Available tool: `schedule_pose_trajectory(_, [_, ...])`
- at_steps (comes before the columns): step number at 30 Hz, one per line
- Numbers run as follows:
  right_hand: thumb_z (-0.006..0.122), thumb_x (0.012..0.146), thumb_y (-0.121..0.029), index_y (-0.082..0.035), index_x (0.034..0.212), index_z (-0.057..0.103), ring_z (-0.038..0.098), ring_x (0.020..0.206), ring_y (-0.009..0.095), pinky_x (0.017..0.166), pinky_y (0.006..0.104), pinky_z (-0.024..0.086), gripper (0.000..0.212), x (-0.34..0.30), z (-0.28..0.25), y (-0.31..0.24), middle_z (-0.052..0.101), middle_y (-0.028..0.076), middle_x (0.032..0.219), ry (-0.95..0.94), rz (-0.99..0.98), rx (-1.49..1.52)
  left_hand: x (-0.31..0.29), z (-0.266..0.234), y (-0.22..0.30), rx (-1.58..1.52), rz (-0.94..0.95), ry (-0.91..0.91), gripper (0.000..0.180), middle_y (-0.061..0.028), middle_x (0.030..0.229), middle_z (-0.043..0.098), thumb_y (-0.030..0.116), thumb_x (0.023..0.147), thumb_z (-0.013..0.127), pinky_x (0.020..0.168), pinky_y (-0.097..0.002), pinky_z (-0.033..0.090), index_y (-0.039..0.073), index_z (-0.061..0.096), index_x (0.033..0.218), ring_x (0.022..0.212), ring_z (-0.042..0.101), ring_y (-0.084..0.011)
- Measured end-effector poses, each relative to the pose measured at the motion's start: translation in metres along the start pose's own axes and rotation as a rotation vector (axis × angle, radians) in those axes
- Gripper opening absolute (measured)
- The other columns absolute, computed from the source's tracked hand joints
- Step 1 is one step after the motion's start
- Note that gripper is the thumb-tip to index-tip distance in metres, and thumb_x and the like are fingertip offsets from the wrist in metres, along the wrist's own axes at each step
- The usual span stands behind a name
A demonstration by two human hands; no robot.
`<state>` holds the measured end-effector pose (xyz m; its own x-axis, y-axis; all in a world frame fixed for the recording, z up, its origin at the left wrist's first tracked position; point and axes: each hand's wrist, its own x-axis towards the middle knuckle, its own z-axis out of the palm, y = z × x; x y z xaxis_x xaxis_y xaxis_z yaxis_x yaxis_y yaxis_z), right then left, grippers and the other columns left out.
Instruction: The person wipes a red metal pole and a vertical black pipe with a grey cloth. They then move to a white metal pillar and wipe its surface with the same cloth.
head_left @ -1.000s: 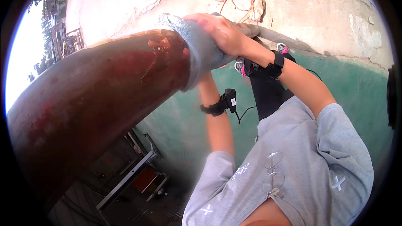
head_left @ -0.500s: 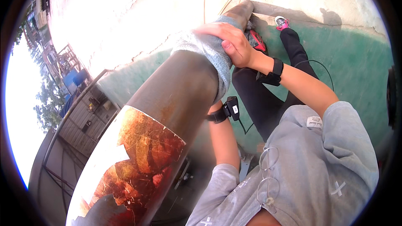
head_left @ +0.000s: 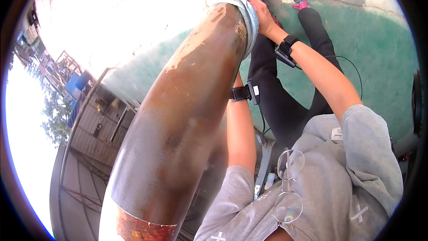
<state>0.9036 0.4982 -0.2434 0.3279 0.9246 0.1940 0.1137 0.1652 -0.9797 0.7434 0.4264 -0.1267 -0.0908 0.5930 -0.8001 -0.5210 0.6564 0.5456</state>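
Note:
A long metal pole point(head_left: 178, 107), brown and grey, slants from the bottom left up to the top centre. Around its upper part a light-blue cloth point(head_left: 250, 18) is wrapped. My right hand point(head_left: 263, 15) grips the cloth along the pole's right side, its fingertips partly hidden. My left forearm point(head_left: 240, 125) rises beside the pole, and the left hand is hidden behind it. Below the cloth, light brown patches mark the dark surface. At the bottom, a rust-red printed area point(head_left: 142, 230) borders a white one.
My legs in black trousers point(head_left: 272, 93) stand on a green floor point(head_left: 356, 71). A black cable point(head_left: 356, 67) trails from my right wrist's strap device. Metal railing point(head_left: 80, 120) and wooden boards point(head_left: 96, 127) lie to the left. Eyeglasses point(head_left: 289, 187) hang from my shirt.
My right hand and the cloth have moved up along the pole in view. More bare brown metal shows, and the printed area has shifted down toward the bottom edge.

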Motion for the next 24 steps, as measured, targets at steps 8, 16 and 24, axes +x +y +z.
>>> schedule_pose_trajectory(8, [0.058, 0.074, -0.016, 0.0, 0.111, 0.053, 0.049, 0.105, 0.033, 0.094, 0.038, 0.036, 0.04, 0.007, 0.009, -0.049, 0.054, 0.019, 0.112, -0.054, 0.302, 0.142, 0.036, 0.077, -0.003, -0.16, -0.1, -0.091, 0.042, -0.0075, 0.122, 0.051, 0.034, 0.089, 0.044, 0.095, -0.0354, 0.039, 0.006, 0.048, 0.12, 0.112, 0.047, -0.0197])
schedule_pose_trajectory(16, [0.063, 0.063, -0.014, 0.001, 0.11, 0.051, 0.047, 0.105, 0.031, 0.094, 0.0369, 0.035, 0.051, 0.064, -0.005, -0.158, 0.051, 0.018, 0.113, -0.183, -0.113, 0.146, -0.024, 0.08, 0.024, -0.188, 0.089, -0.18, 0.035, -0.006, 0.116, 0.056, 0.03, 0.089, 0.043, 0.089, -0.0362, 0.044, 0.008, 0.052, 0.115, 0.107, 0.053, -0.0207])
schedule_pose_trajectory(24, [0.064, 0.073, -0.016, -0.002, 0.11, 0.05, 0.047, 0.1, 0.023, 0.087, 0.0325, 0.037, 0.041, 0.098, -0.036, -0.272, 0.051, 0.012, 0.107, -0.544, -0.436, 0.314, -0.149, 0.105, 0.095, -0.54, 0.71, -0.376, 0.043, -0.0103, 0.122, 0.051, 0.026, 0.083, 0.04, 0.094, -0.0409, 0.038, 0.004, 0.048, 0.119, 0.113, 0.047, -0.0256])
